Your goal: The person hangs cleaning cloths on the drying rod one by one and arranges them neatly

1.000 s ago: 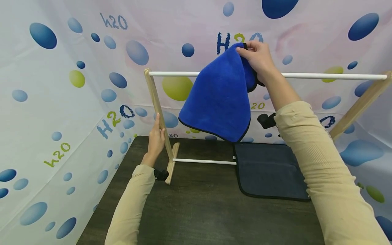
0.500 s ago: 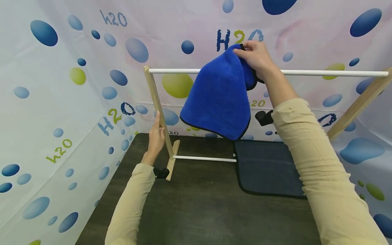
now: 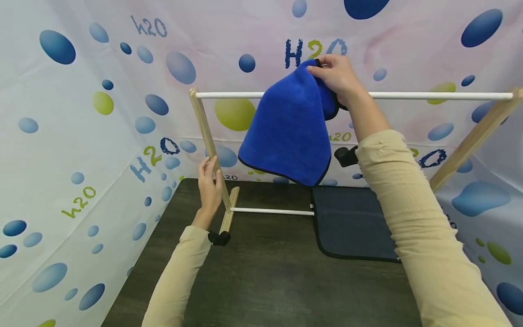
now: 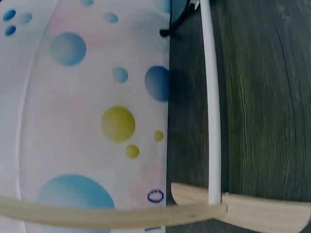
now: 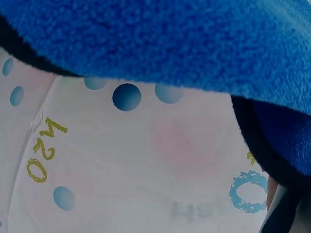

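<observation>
My right hand (image 3: 339, 77) pinches a blue cloth (image 3: 288, 131) with black edging by its upper corner, just above the white top bar (image 3: 441, 96) of a drying rack. The cloth hangs down in front of the bar, and a smaller fold shows beneath the hand. Its fuzzy blue pile (image 5: 160, 43) fills the upper part of the right wrist view. My left hand (image 3: 210, 193) is beside the rack's left wooden post (image 3: 207, 131), fingers loosely bent and spread, fingertips right at the wood. The left wrist view shows that wooden post (image 4: 112, 217) but no fingers.
A dark grey cloth (image 3: 353, 222) with black edging is at the right, overlapping the rack's white lower bar (image 3: 271, 211) in the head view. Another wooden post (image 3: 476, 136) stands at the right. The dark table (image 3: 278, 281) meets a bubble-printed backdrop (image 3: 102, 150).
My left fingers, which lay straight along the post, have loosened and bent, and the hand has turned slightly. The right hand keeps its pinch on the blue cloth, almost unmoved.
</observation>
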